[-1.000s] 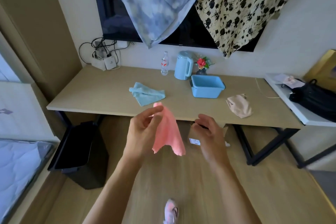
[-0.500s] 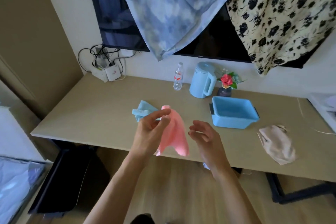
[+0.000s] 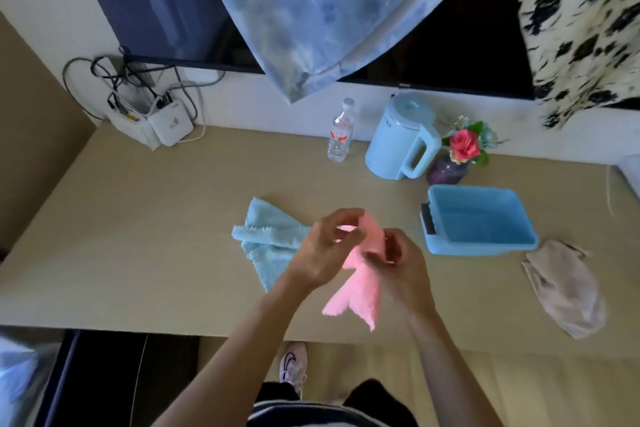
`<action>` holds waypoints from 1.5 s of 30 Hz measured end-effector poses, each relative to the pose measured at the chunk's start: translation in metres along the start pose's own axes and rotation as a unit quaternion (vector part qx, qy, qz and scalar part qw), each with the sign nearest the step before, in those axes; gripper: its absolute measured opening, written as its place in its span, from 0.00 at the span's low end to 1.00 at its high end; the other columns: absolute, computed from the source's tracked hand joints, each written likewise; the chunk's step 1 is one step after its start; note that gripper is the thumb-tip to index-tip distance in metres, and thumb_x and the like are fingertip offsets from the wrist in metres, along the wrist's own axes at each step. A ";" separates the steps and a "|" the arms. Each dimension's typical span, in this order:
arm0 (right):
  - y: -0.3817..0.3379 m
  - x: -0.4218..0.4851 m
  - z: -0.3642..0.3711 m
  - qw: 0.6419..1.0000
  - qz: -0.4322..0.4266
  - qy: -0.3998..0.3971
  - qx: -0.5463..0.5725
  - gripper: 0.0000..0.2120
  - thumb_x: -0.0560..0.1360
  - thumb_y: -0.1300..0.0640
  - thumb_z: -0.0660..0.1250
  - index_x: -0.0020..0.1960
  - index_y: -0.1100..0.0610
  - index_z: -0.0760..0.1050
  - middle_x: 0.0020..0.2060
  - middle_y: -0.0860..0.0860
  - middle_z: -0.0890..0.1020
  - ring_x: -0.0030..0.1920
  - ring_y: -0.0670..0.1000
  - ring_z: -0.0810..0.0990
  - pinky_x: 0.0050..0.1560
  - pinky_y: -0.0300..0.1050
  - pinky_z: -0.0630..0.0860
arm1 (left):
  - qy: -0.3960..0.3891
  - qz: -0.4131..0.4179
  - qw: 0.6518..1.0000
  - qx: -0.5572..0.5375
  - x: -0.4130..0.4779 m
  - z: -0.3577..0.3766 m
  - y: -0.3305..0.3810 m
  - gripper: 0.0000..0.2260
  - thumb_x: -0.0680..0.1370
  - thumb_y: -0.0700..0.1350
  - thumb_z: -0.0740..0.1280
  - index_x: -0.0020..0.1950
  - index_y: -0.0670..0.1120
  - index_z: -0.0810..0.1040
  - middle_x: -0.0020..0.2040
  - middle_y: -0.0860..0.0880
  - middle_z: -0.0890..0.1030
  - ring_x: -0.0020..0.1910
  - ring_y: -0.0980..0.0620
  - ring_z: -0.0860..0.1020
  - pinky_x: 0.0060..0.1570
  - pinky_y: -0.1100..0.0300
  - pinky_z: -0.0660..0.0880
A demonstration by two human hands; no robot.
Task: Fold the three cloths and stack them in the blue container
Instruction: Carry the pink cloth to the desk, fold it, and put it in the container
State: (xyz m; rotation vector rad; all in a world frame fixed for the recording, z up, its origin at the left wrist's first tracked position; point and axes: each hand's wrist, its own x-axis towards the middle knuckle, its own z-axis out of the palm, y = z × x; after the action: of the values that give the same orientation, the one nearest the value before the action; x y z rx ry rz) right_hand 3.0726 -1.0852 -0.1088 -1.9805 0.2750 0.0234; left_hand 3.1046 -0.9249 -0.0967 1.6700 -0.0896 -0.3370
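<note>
A pink cloth (image 3: 356,298) hangs over the near part of the table, held at its top by both hands. My left hand (image 3: 325,250) pinches the upper edge. My right hand (image 3: 401,263) grips the cloth just right of it. A light blue cloth (image 3: 266,243) lies crumpled on the table left of my hands. A beige cloth (image 3: 568,291) lies bunched at the right. The blue container (image 3: 519,246) stands between them, with nothing inside that I can see.
At the back of the table (image 3: 138,236) stand a water bottle (image 3: 341,132), a blue kettle (image 3: 401,139) and a vase of flowers (image 3: 460,152). A router and cables (image 3: 162,121) sit at the back left. Fabrics hang over a dark screen above.
I have come up close to the table. My right hand, empty before, has closed on the pink cloth beside my left hand, and the cloth now hangs over the tabletop.
</note>
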 end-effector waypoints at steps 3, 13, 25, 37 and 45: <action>0.011 0.020 0.006 0.999 0.022 0.023 -0.013 0.10 0.68 0.63 0.75 0.45 0.53 0.77 0.35 0.45 0.81 0.34 0.44 0.78 0.35 0.34 0.71 | 0.049 -0.041 0.991 0.116 0.037 -0.006 -0.053 0.13 0.78 0.44 0.68 0.63 0.47 0.78 0.58 0.49 0.82 0.52 0.53 0.80 0.52 0.65 0.73; 0.024 0.070 0.023 0.998 0.040 0.004 -0.037 0.09 0.70 0.64 0.74 0.47 0.57 0.77 0.38 0.48 0.82 0.34 0.40 0.77 0.35 0.30 0.71 | -0.129 -0.144 0.840 0.506 0.048 -0.023 -0.211 0.33 0.79 0.56 0.62 0.81 0.53 0.52 0.82 0.51 0.41 0.81 0.44 0.42 0.76 0.42 0.56; 0.006 0.096 0.031 0.996 0.067 -0.038 0.055 0.08 0.72 0.65 0.72 0.49 0.57 0.79 0.37 0.47 0.82 0.34 0.39 0.79 0.34 0.31 0.73 | 0.090 -0.168 0.859 0.475 0.056 -0.150 -0.222 0.24 0.74 0.49 0.71 0.69 0.44 0.75 0.75 0.45 0.68 0.75 0.39 0.63 0.64 0.40 0.73; -0.037 0.098 0.026 0.973 0.073 -0.039 0.215 0.08 0.76 0.60 0.72 0.48 0.59 0.72 0.35 0.50 0.86 0.37 0.48 0.84 0.39 0.40 0.79 | 0.036 0.235 0.948 0.213 0.072 -0.040 -0.027 0.20 0.74 0.45 0.72 0.64 0.41 0.76 0.62 0.48 0.77 0.55 0.56 0.78 0.53 0.66 0.74; -0.064 0.082 0.002 0.974 -0.006 -0.173 0.147 0.15 0.75 0.55 0.74 0.58 0.57 0.75 0.47 0.48 0.87 0.51 0.48 0.85 0.51 0.42 0.81 | 0.147 0.227 0.940 0.209 0.088 -0.026 0.010 0.01 0.73 0.45 0.66 0.42 0.48 0.76 0.40 0.54 0.75 0.35 0.51 0.76 0.35 0.51 0.75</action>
State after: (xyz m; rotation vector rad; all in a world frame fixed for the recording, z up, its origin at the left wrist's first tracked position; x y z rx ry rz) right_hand 3.1660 -1.0739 -0.0640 -1.6488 0.0363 0.3017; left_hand 3.1972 -0.9236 -0.0992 2.0360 -0.3351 0.3056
